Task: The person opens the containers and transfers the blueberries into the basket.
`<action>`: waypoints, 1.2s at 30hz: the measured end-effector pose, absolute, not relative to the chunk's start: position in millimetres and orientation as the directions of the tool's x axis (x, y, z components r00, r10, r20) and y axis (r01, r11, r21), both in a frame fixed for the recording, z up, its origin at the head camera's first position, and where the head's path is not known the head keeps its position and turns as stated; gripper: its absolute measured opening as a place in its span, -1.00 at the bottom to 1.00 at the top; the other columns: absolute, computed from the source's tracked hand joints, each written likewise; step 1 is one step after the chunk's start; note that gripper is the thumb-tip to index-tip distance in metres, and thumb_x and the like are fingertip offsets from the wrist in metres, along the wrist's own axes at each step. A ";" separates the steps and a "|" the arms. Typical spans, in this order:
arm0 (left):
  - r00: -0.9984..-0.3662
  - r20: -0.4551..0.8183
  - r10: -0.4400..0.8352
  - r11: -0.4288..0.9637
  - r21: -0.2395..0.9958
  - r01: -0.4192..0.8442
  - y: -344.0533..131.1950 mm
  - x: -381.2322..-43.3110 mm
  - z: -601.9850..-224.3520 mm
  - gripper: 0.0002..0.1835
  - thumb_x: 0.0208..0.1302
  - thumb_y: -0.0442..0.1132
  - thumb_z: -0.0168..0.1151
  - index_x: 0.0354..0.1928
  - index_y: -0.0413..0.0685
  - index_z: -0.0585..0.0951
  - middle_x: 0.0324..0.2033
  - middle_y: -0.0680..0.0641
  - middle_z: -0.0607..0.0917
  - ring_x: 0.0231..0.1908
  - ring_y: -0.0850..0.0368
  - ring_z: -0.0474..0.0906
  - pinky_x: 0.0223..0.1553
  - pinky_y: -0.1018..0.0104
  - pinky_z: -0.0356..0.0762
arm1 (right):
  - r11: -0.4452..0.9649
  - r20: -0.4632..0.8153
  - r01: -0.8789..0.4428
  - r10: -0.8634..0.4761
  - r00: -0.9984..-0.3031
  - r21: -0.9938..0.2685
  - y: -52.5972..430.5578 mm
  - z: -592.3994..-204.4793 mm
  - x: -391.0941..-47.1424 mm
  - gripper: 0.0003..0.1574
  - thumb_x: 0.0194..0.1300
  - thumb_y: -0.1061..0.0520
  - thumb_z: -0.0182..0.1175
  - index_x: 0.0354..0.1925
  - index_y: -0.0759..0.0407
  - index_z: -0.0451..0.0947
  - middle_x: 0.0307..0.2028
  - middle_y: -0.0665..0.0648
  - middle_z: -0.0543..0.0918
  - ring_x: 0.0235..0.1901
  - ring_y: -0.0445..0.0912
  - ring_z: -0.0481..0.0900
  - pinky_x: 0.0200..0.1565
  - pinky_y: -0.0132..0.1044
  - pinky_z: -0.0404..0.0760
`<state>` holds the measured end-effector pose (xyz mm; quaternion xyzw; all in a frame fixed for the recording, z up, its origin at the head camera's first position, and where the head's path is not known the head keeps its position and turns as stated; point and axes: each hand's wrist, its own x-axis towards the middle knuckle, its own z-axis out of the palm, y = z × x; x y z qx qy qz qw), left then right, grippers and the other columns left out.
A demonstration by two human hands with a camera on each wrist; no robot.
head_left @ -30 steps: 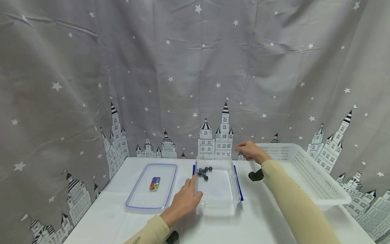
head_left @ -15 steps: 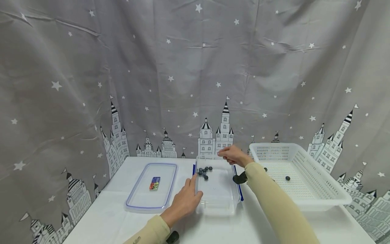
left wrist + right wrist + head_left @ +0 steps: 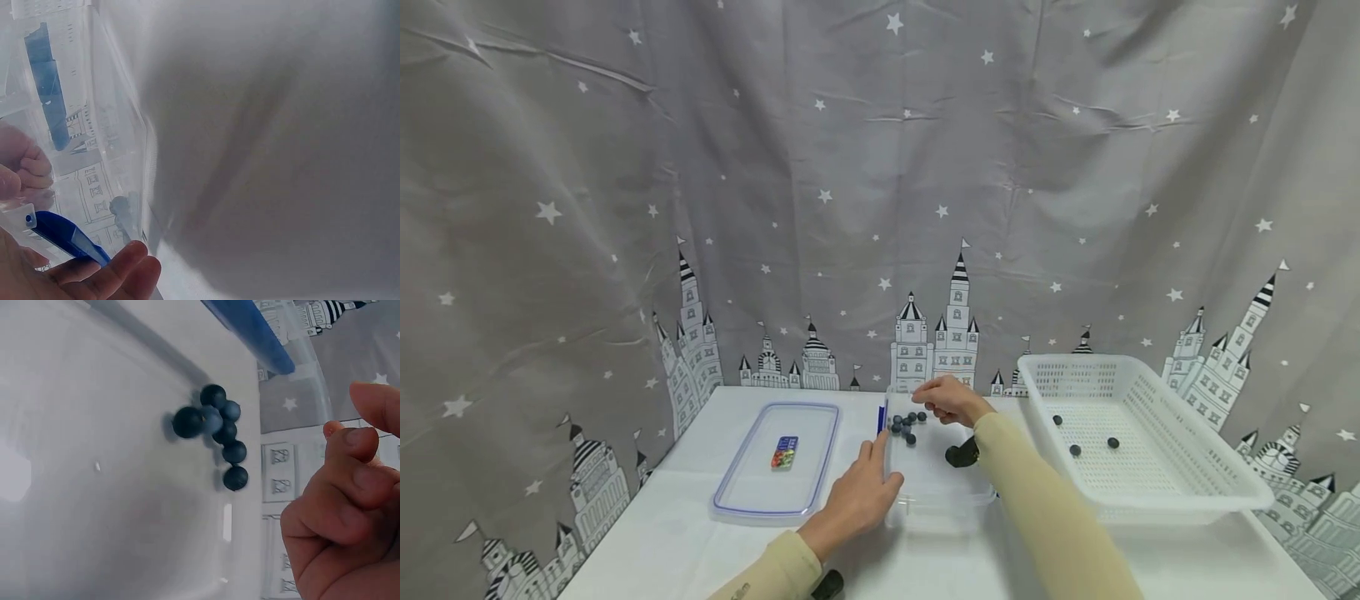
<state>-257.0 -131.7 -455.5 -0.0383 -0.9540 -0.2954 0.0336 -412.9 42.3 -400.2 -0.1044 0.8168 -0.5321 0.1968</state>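
Note:
Several blueberries (image 3: 911, 439) lie clustered at the far left inside a clear plastic container (image 3: 936, 504). My right hand (image 3: 951, 402) hovers over the container's far side, just right of the berries. In the right wrist view, its thumb and index finger stand apart with nothing between them, and the other fingers are bent; the blueberries (image 3: 235, 453) sit beside it. My left hand (image 3: 857, 496) rests against the container's left side, index finger straight along the wall. In the left wrist view, its fingers touch a blue latch (image 3: 69, 237) hanging at that side.
On the right stands a white perforated basket (image 3: 1187, 502) with three blueberries (image 3: 1113, 443) on its floor. A clear lid (image 3: 775, 492) with a blue seal and a colourful label (image 3: 784, 452) lies at left. A grey curtain (image 3: 850, 167) hangs behind the table.
My right hand has moved left from beside the basket to over the container, near the berries. The basket's berries have come into view from behind the arm. My left hand stays put.

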 end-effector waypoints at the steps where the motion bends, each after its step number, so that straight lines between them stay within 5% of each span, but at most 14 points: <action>1: -0.995 0.087 0.054 0.822 0.562 0.094 -131.6 -257.3 -455.4 -0.16 0.33 0.04 0.00 0.59 -0.07 0.05 0.28 -0.24 0.37 -0.18 0.04 0.48 -0.32 0.08 0.51 | 0.408 -0.216 0.051 -0.371 -0.903 -0.911 40.8 -402.3 -413.0 -0.57 0.37 0.08 0.26 0.12 0.26 0.63 -0.56 0.01 0.43 -0.67 -0.20 0.17 -0.57 -0.38 0.21; 9: -0.993 0.096 0.068 0.821 0.560 0.111 -131.6 -259.2 -456.0 -0.17 0.36 0.04 0.00 0.59 -0.09 0.05 0.26 -0.24 0.38 -0.27 0.07 0.46 -0.40 0.17 0.43 | 0.407 -0.253 0.106 -0.325 -0.912 -0.907 32.0 -418.0 -412.7 -0.55 0.33 0.13 0.27 0.12 0.34 0.63 -0.67 -0.02 0.35 -0.70 -0.21 0.11 -0.60 -0.38 0.14; 15: -0.992 0.103 0.074 0.820 0.560 0.120 -130.9 -258.2 -455.1 -0.17 0.36 0.03 0.00 0.58 -0.10 0.05 0.25 -0.25 0.38 -0.27 0.06 0.47 -0.40 0.16 0.44 | 0.442 -0.285 0.151 -0.255 -0.924 -0.884 27.8 -428.4 -410.2 -0.78 0.28 0.12 0.30 -0.37 0.28 0.65 -0.71 -0.02 0.31 -0.69 -0.19 0.14 -0.59 -0.36 0.16; 21: -0.990 0.121 0.074 0.819 0.560 0.129 -129.7 -256.9 -453.9 -0.17 0.33 0.01 0.02 0.57 -0.14 0.07 0.21 -0.24 0.40 -0.31 0.05 0.46 -0.43 0.14 0.43 | 0.478 -0.320 0.195 -0.196 -0.927 -0.856 27.4 -440.9 -405.3 -0.74 0.27 0.09 0.31 -0.29 0.31 0.64 -0.69 -0.04 0.31 -0.68 -0.19 0.17 -0.58 -0.37 0.18; 25: -0.990 0.123 0.073 0.818 0.560 0.130 -130.3 -255.7 -454.0 -0.17 0.33 0.01 0.03 0.57 -0.15 0.08 0.22 -0.24 0.40 -0.30 0.04 0.47 -0.40 0.10 0.45 | 0.475 -0.318 0.205 -0.170 -0.933 -0.856 25.8 -449.0 -402.9 -0.83 0.25 0.12 0.31 -0.41 0.20 0.60 -0.69 -0.05 0.33 -0.68 -0.20 0.16 -0.59 -0.37 0.17; 36: -0.988 0.136 0.074 0.829 0.543 0.137 -131.6 -256.2 -457.1 -0.19 0.33 0.01 0.00 0.56 -0.13 0.10 0.23 -0.24 0.40 -0.32 0.05 0.47 -0.40 0.09 0.46 | 0.480 -0.347 0.249 -0.127 -0.929 -0.841 21.9 -458.8 -400.8 -0.59 0.18 0.13 0.35 -0.66 0.03 0.36 -0.74 -0.05 0.22 -0.68 -0.16 0.12 -0.56 -0.32 0.17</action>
